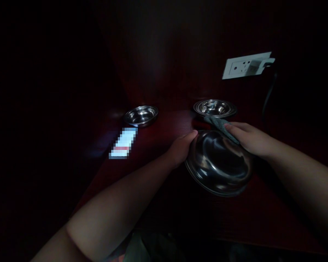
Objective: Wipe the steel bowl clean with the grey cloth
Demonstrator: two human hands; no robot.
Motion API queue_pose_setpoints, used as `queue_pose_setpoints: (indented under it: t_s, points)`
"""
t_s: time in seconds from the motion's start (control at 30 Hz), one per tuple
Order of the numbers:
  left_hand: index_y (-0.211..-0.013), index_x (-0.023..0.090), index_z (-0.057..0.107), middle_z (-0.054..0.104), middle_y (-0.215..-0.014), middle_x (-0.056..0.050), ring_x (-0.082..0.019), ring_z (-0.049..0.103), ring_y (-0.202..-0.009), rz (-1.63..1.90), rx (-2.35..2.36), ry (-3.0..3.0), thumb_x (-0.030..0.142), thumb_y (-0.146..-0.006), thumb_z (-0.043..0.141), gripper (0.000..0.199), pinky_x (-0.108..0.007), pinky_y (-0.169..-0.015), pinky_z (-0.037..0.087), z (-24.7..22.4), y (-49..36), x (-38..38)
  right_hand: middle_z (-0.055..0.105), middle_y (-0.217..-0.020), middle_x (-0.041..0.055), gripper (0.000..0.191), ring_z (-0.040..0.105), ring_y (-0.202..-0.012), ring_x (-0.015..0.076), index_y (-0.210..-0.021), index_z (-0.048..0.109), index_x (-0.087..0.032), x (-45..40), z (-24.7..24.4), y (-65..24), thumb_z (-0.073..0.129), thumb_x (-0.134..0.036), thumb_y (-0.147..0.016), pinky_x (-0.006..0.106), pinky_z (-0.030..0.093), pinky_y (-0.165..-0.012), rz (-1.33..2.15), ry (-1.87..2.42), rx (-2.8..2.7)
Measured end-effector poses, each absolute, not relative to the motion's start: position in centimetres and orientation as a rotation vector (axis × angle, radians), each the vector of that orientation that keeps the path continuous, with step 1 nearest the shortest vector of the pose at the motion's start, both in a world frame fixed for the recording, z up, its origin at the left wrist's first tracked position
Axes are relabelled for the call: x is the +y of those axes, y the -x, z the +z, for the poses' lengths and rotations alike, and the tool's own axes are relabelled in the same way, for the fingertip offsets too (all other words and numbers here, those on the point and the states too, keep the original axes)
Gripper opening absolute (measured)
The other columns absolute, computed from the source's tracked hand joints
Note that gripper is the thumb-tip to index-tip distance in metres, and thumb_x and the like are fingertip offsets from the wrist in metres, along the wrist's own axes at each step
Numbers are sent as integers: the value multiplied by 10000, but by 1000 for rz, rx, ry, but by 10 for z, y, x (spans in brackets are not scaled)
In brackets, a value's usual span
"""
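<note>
A shiny metal bowl (pixel 218 163) is held tilted above the dark red table, its rounded underside facing me. My left hand (pixel 183 146) grips the bowl's left edge, thumb on the outside and the other fingers hidden behind it. My right hand (pixel 247 136) is closed on a grey-green cloth (pixel 221 125), which lies against the bowl's upper right edge. Just beyond the cloth stand nested metal bowls (pixel 214 108). Another metal bowl (pixel 141 115) sits upright farther left on the table.
A lit, pixelated screen (pixel 123 143) lies near the left edge of the dark red table (pixel 164 123). On the back wall is a white socket panel (pixel 242 67) with a plugged-in adapter (pixel 258 66) and a hanging cable (pixel 269 92). The surroundings are very dark.
</note>
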State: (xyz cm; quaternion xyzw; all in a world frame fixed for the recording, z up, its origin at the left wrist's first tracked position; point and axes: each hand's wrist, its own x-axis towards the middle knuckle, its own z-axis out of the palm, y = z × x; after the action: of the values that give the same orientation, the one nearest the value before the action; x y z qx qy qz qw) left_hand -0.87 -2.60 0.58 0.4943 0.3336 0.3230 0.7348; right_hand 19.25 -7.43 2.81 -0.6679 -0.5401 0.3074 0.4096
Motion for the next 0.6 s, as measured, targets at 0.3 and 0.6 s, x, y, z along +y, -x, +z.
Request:
queue_pose_setpoints:
  t_s: [0.3, 0.6]
  points:
    - [-746, 173, 673, 695, -713, -41, -157, 611, -668, 689, 747, -1075, 446, -868, 539, 328, -317, -758, 448, 8, 11, -25, 654, -692, 30, 394, 559, -627, 163, -801, 656, -162, -73, 25, -190, 527, -530, -854, 296, 424, -622, 885, 1648, -1313]
    - [-764, 174, 684, 699, -716, -46, -181, 640, -717, 684, 744, -1051, 458, -852, 560, 322, -326, -769, 451, 7, 11, -25, 683, -682, 18, 419, 602, -648, 197, -806, 696, -213, -71, 24, -191, 599, -619, -763, 317, 463, -612, 841, 1629, -1315]
